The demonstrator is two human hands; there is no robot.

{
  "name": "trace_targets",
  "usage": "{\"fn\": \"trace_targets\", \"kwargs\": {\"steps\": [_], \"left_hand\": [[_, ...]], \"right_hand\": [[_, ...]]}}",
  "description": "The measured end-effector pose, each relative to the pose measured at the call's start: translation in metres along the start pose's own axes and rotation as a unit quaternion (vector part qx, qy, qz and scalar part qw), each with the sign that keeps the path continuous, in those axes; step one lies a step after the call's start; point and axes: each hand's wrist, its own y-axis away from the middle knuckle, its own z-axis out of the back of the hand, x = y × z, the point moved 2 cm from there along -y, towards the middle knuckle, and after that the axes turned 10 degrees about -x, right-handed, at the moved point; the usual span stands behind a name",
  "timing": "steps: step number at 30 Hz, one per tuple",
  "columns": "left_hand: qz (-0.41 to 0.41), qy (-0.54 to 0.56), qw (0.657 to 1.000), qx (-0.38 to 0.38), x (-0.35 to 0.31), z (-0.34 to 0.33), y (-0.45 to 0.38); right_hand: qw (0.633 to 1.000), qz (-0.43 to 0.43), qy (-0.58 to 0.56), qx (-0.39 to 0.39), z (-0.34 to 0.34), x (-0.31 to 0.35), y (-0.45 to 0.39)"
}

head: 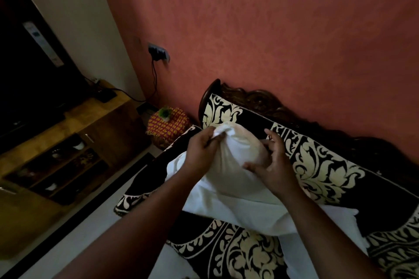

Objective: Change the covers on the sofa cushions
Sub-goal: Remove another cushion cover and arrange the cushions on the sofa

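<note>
Cushion (240, 154): left hand (201, 154) pinches its white cover; right hand (272, 165) spread, fingertips hidden.

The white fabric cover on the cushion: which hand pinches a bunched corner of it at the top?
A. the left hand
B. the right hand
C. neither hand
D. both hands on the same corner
A: the left hand pinches a gathered corner of the white fabric cover between thumb and fingers, while the right hand only rests with spread fingers on the side of the cushion.
</note>
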Motion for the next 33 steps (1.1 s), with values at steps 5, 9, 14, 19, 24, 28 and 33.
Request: {"fn": "trace_targets", "kwargs": {"steps": [5, 9, 14, 19, 24, 28, 33], "left_hand": [[0.091, 0.123, 0.982, -0.106, 0.007, 0.033, -0.017], [0.11, 0.158, 0.969, -0.156, 0.005, 0.052, -0.023], [0.116, 0.094, 0.971, -0.187, 0.018, 0.066, -0.022], [0.034, -0.092, 0.968, -0.231, 0.035, 0.077, -0.01], [-0.171, -0.332, 0.921, 0.11, 0.03, 0.037, 0.015], [-0.139, -0.26, 0.944, 0.147, 0.035, 0.015, 0.024], [-0.208, -0.253, 0.939, 0.104, 0.023, 0.004, -0.003]], "right_hand": [[0.978, -0.055, 0.196, 0.043, 0.029, -0.08, 0.023], [0.986, -0.126, 0.111, -0.002, 0.027, -0.101, 0.037], [0.986, -0.14, 0.026, -0.09, 0.012, -0.085, 0.028], [0.993, -0.039, 0.044, -0.104, -0.003, -0.04, 0.01], [0.976, 0.123, 0.158, -0.09, -0.03, 0.007, 0.002], [0.966, 0.198, 0.15, -0.078, -0.03, 0.027, 0.002], [0.975, 0.181, 0.093, -0.094, -0.015, 0.024, 0.0]]}}
